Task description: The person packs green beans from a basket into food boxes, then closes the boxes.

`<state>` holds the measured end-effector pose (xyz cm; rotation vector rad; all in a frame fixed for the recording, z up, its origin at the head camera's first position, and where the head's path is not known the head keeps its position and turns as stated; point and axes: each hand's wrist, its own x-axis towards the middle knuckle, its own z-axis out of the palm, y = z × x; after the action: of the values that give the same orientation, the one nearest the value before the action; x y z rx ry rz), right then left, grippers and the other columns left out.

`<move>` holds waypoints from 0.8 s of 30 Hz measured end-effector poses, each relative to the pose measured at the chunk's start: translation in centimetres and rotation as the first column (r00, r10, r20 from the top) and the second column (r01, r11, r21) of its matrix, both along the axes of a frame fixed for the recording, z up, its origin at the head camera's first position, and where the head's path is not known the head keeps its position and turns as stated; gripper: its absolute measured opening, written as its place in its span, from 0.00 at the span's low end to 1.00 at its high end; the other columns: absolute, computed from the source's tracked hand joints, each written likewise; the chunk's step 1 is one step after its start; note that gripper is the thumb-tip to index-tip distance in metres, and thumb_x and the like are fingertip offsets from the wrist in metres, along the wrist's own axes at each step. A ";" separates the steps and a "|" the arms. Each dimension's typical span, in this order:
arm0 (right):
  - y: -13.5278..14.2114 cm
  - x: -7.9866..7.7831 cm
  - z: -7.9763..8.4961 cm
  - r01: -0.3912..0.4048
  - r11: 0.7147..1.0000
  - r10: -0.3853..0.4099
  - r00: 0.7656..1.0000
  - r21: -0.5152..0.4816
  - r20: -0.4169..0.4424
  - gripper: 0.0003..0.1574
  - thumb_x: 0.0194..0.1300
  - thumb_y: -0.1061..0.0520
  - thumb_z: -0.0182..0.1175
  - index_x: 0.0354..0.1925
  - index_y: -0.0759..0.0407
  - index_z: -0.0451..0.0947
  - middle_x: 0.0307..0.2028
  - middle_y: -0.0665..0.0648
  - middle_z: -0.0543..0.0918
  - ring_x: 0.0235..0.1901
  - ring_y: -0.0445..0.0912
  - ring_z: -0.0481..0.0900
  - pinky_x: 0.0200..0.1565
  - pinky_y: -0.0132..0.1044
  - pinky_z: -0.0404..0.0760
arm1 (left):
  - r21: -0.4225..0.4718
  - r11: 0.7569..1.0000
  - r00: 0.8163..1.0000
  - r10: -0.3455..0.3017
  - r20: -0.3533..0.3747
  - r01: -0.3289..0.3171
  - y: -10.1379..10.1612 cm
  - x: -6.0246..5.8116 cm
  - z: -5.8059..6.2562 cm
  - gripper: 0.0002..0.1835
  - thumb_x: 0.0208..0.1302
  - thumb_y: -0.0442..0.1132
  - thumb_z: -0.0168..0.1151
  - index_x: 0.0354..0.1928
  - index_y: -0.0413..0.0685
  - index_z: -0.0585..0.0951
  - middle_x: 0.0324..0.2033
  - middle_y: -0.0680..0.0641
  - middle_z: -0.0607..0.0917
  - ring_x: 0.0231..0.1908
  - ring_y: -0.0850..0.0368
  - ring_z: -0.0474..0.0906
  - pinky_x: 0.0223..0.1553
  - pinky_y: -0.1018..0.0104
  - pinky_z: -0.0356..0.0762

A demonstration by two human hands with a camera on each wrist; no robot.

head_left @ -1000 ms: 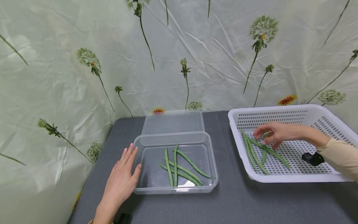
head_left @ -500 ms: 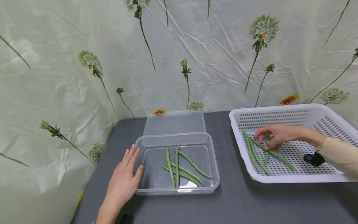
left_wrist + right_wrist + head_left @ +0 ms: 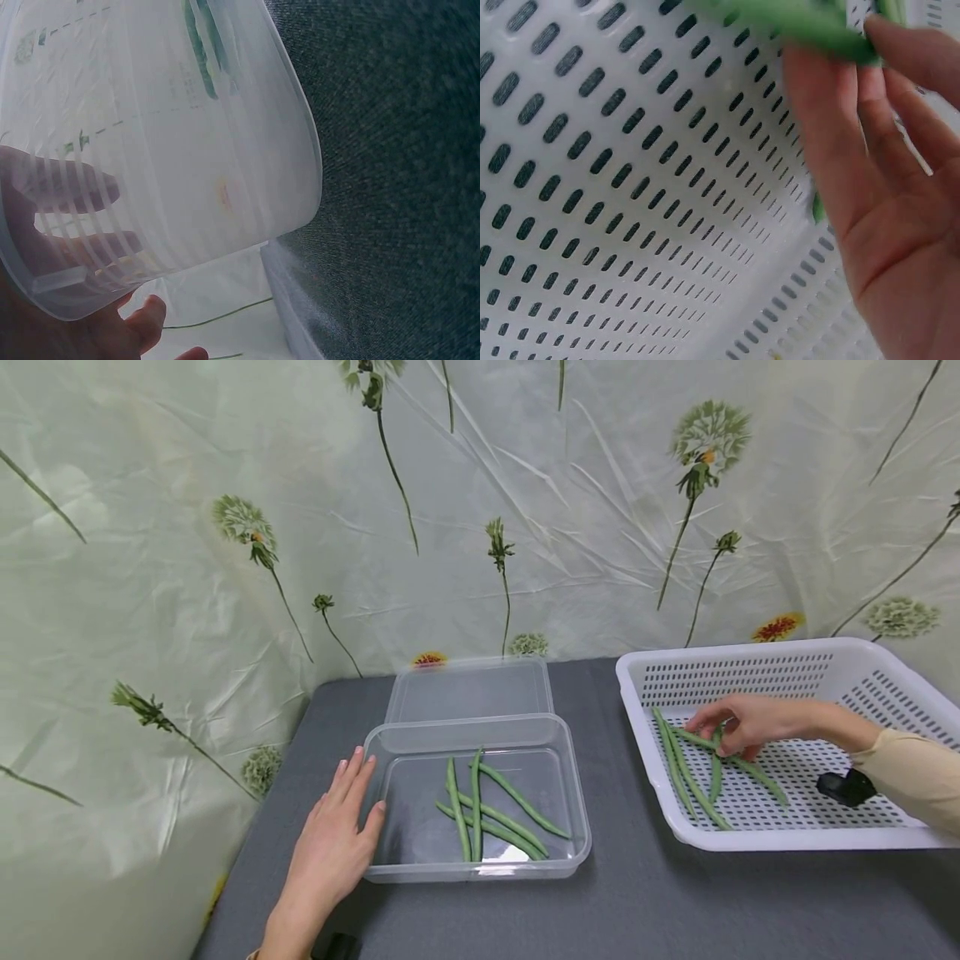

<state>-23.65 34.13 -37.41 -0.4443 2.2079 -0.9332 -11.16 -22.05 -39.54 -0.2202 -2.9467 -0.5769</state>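
In the head view my right hand [image 3: 768, 724] is inside the white basket [image 3: 810, 838], pinching a green bean [image 3: 763, 779] between thumb and fingers. The right wrist view shows that bean [image 3: 802, 31] blurred at the fingertips. More green beans [image 3: 678, 764] lie around it on the basket floor, one passing beneath the pinched one. My left hand [image 3: 333, 835] rests with extended fingers against the left side of a clear plastic box [image 3: 480, 872]. Several green beans [image 3: 476, 806] lie crossed in the box. Through its wall, the left wrist view shows some of my fingers [image 3: 71, 184].
Behind the box lies a clear flat lid [image 3: 471, 689]. Dark grey cloth [image 3: 607, 910] covers the table, and a flower-printed sheet [image 3: 585, 527] hangs along the back and left. The basket's raised, slotted walls surround the right hand.
My right hand's thumb and fingers have come down and closed on a green bean in the basket. The left hand stays at the box; the whole head view has shifted slightly.
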 end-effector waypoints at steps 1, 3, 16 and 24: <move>0.1 0.0 0.1 0.003 1.000 -0.003 1.000 -0.002 -0.011 0.32 0.60 0.66 0.63 0.62 0.73 0.70 0.45 0.61 0.76 0.30 0.47 0.77 0.27 0.38 0.82 | -0.001 1.000 1.000 0.000 -0.001 0.000 0.0 0.0 0.0 0.33 0.74 0.43 0.54 0.77 0.45 0.57 0.77 0.46 0.51 0.75 0.44 0.45 0.66 0.35 0.53; 0.4 0.0 0.4 0.016 1.000 -0.016 1.000 -0.001 -0.021 0.31 0.61 0.65 0.63 0.61 0.75 0.71 0.44 0.61 0.78 0.31 0.46 0.77 0.28 0.38 0.82 | -0.004 1.000 1.000 0.001 -0.003 -0.001 0.0 0.0 0.0 0.33 0.74 0.43 0.54 0.77 0.45 0.57 0.77 0.46 0.51 0.75 0.44 0.45 0.66 0.35 0.53; 0.1 0.7 3.6 0.028 0.996 -0.032 0.998 -0.086 -0.048 0.32 0.69 0.63 0.60 0.66 0.72 0.63 0.50 0.68 0.78 0.42 0.52 0.82 0.31 0.49 0.86 | -0.005 1.000 1.000 -0.002 0.001 0.002 0.0 0.1 0.0 0.34 0.74 0.43 0.54 0.76 0.44 0.57 0.77 0.45 0.51 0.75 0.44 0.44 0.66 0.35 0.52; -0.4 1.7 4.8 0.030 0.986 -0.039 0.998 -0.164 -0.049 0.33 0.74 0.62 0.54 0.69 0.73 0.56 0.42 0.70 0.81 0.40 0.54 0.83 0.31 0.50 0.85 | -0.008 1.000 1.000 -0.001 0.002 0.001 -0.2 0.2 -0.1 0.34 0.74 0.44 0.54 0.76 0.44 0.57 0.77 0.46 0.51 0.75 0.44 0.45 0.65 0.34 0.52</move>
<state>-21.94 33.76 -32.64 -0.5125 2.2002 -1.1385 -10.98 -22.20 -39.62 -0.2220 -2.9517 -0.5664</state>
